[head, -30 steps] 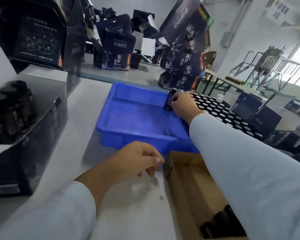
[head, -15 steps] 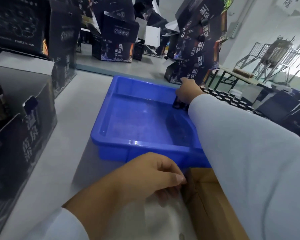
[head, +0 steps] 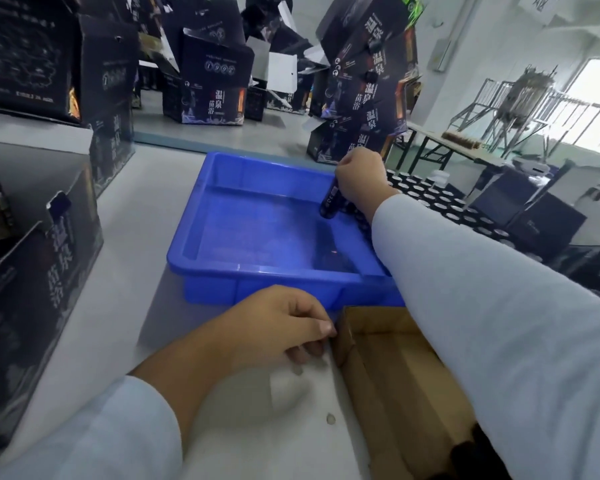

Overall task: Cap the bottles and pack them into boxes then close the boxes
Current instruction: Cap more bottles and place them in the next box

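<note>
My right hand [head: 359, 178] grips a dark labelled bottle [head: 331, 202] by its top, holding it upright over the far right corner of the blue tray [head: 257, 265]. More dark bottles show just behind it under my wrist. My left hand [head: 274, 327] rests on the table with curled fingers pinching the left edge of an open brown cardboard box [head: 406, 382]. Dark bottle tops [head: 471, 448] lie in that box's near end. A block of many open bottles [head: 440, 202] stands to the right of the tray.
Black printed gift boxes [head: 215, 91] are stacked across the back of the table and at the left [head: 39, 244], one of them open with bottles inside. A black box [head: 534, 216] sits at the right. Metal racks stand by the window.
My right hand has lifted the bottle so that it hangs more clearly over the tray's corner. The left hand stays at the cardboard box edge. The view has shifted slightly.
</note>
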